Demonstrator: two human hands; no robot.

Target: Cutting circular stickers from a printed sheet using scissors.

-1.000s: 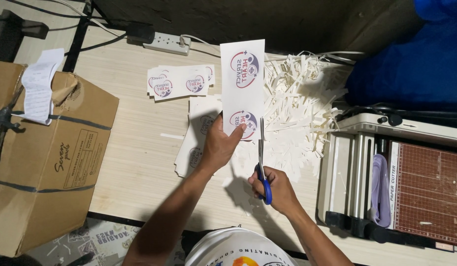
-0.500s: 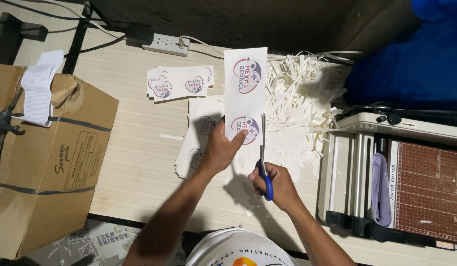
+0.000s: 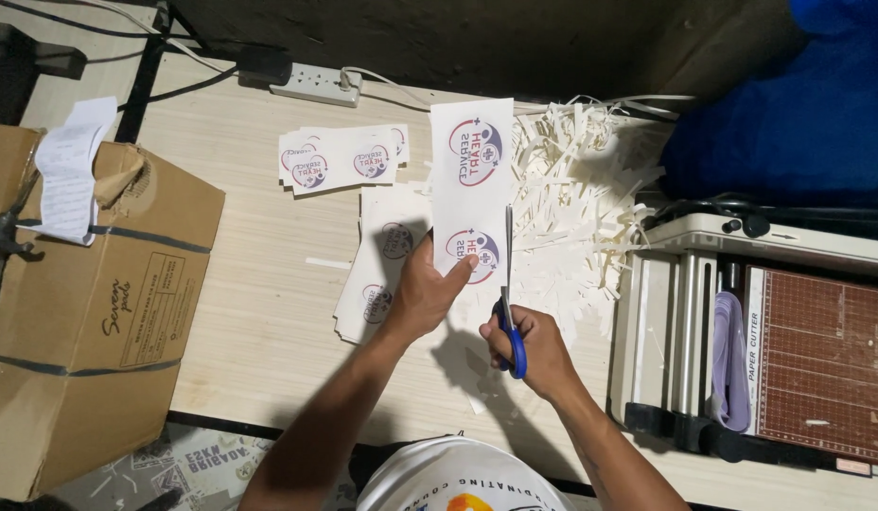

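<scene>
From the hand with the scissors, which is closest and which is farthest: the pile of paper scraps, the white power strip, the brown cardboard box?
Measured from the right hand:
1. Pile of white paper scraps, just beyond it on the table.
2. White power strip, at the table's far edge, to the left.
3. Brown cardboard box, far off to the left.

**Both hands raised at centre frame**

Left hand (image 3: 422,298): forearm rising from the lower left, fingers curled, thumb extended toward the upper right in a pinching grip. Right hand (image 3: 534,348): forearm entering from the lower right, fingers closed in a fist-like grip, just beside the left.
</scene>
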